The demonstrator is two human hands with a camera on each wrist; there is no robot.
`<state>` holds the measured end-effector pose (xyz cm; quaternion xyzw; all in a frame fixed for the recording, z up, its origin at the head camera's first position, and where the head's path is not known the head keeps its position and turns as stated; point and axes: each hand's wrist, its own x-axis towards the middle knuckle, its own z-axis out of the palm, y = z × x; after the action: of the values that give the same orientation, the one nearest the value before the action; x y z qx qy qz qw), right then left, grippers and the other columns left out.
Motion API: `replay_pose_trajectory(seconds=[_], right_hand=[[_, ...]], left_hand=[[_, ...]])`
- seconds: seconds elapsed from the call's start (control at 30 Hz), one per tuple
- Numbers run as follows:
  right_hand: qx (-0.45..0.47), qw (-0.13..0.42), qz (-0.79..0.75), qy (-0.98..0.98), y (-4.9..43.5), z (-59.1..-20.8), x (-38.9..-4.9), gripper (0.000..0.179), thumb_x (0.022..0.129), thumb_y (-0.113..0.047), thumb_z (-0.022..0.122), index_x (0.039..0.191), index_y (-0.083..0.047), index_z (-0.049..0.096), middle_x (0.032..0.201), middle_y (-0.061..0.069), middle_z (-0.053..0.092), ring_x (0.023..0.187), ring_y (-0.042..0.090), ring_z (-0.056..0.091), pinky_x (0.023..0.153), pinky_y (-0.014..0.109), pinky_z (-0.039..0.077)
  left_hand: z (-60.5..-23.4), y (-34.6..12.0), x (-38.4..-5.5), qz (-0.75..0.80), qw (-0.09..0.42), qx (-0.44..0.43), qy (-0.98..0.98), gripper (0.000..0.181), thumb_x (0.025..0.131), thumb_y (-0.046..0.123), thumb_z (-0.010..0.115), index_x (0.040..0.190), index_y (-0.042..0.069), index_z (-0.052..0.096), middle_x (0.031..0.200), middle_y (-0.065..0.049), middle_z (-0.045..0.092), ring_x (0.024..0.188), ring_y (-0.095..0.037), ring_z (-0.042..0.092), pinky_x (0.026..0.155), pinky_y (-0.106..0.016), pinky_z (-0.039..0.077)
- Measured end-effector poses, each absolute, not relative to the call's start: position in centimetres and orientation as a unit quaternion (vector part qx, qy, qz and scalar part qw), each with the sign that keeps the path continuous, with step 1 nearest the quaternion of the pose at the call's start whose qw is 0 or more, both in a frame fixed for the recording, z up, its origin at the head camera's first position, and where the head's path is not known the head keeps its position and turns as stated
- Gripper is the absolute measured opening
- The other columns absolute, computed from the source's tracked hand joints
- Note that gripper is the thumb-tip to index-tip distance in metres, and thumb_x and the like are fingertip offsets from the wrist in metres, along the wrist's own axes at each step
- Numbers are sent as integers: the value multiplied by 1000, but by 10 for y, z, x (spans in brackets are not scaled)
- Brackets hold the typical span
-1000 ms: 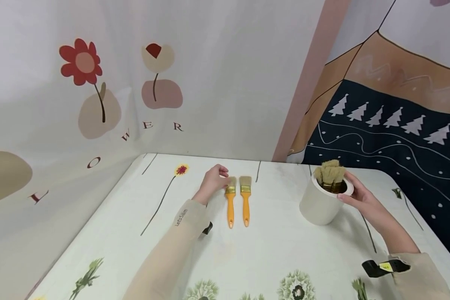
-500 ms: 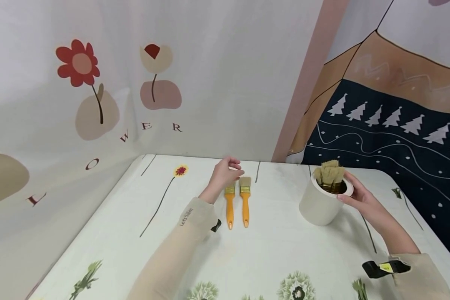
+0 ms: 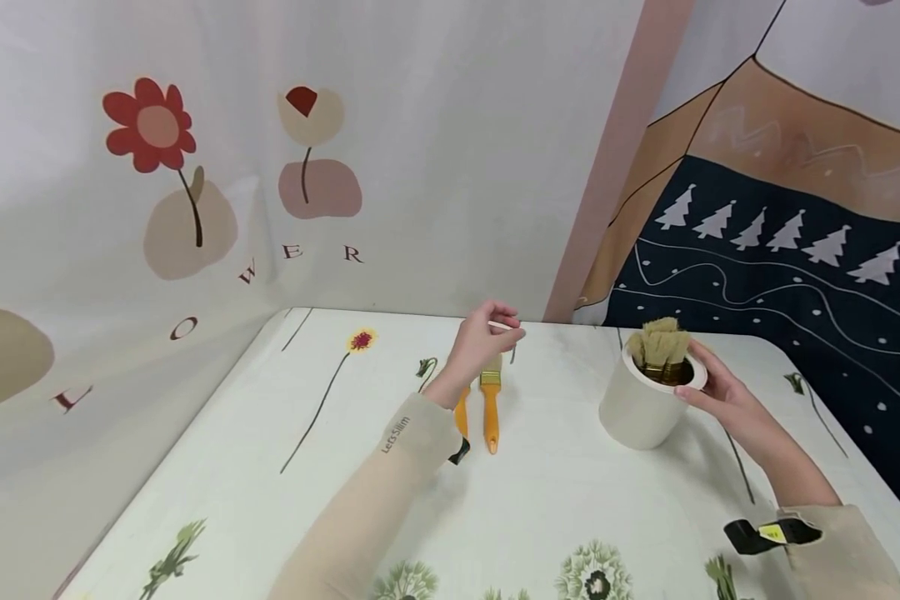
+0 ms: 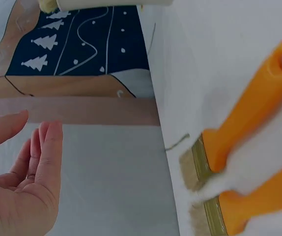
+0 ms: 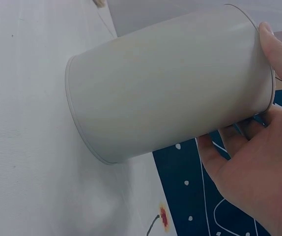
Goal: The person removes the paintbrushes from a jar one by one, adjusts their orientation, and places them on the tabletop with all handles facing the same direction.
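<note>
Fingers (image 4: 50,162) of the left hand (image 3: 478,343) are relaxed, empty; two brushes (image 3: 491,412) are left on the table (image 3: 555,492), other brushes (image 3: 666,348) already held in the cup (image 3: 636,412) gripped by the right hand (image 3: 727,402).

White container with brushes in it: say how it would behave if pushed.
The white container would probably tip if pushed high, being taller than wide. Once down, its round wall might let it roll. The brushes, bunched to one side, may shift.
</note>
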<state>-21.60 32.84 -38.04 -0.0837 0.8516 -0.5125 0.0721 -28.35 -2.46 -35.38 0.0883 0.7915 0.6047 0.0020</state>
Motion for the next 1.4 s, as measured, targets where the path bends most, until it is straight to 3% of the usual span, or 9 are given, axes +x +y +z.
replay_pose_trajectory(seconds=[0.07, 0.17, 0.4, 0.77, 1.03, 1.13, 1.4], right_hand=[[-82, 75, -520, 847, 328, -380, -216, 82, 105, -28, 52, 160, -26, -9, 166, 7, -23, 152, 46, -7, 99, -3, 26], [-82, 76, -523, 845, 327, -381, -216, 83, 105, -28, 52, 160, -25, -9, 166, 6, -24, 151, 46, -10, 99, -3, 24], [-88, 72, -515, 850, 329, -380, -216, 83, 105, -27, 52, 160, -25, -9, 166, 10, -22, 150, 46, 2, 85, -3, 33], [-85, 72, -519, 848, 328, -383, -217, 82, 105, -26, 52, 160, -24, -9, 166, 10, -21, 150, 46, 2, 85, -3, 34], [-90, 67, -517, 849, 329, -382, -216, 79, 105, -28, 51, 160, -31, -6, 167, 5, -20, 150, 46, 2, 84, -2, 34], [-84, 71, -514, 851, 329, -383, -217, 80, 106, -27, 51, 160, -28, -8, 167, 6, -20, 150, 45, 1, 87, -2, 34], [-83, 66, -499, 860, 330, -382, -216, 80, 106, -29, 50, 160, -28, -8, 167, 9, -18, 144, 37, 19, 82, -1, 37]], left_hand=[[-352, -18, -282, 609, 1, 95, 787, 34, 91, 9, 72, 123, 3, 60, 112, -12, 67, 96, -24, 71, 79, -27, 62], [-350, -9, -279, 609, -2, 109, 786, 33, 91, 9, 72, 121, 3, 61, 110, -11, 68, 95, -23, 71, 79, -26, 62], [-348, 16, -272, 598, -16, 140, 789, 26, 92, 13, 72, 116, 10, 63, 109, -6, 69, 96, -18, 70, 79, -23, 59], [-347, 59, -263, 606, 0, 196, 771, 25, 93, 12, 71, 117, 12, 64, 114, -5, 72, 101, -15, 71, 81, -16, 57], [-348, 90, -256, 599, 24, 222, 769, 23, 93, 14, 71, 115, 13, 65, 115, -2, 72, 101, -6, 69, 81, -10, 54], [-349, 96, -254, 580, 22, 225, 783, 24, 93, 15, 71, 116, 13, 65, 114, -1, 73, 101, -3, 69, 81, -8, 53], [-347, 115, -247, 462, -26, 193, 865, 27, 91, 21, 74, 118, 19, 66, 115, 9, 72, 102, 0, 67, 84, -8, 52]])
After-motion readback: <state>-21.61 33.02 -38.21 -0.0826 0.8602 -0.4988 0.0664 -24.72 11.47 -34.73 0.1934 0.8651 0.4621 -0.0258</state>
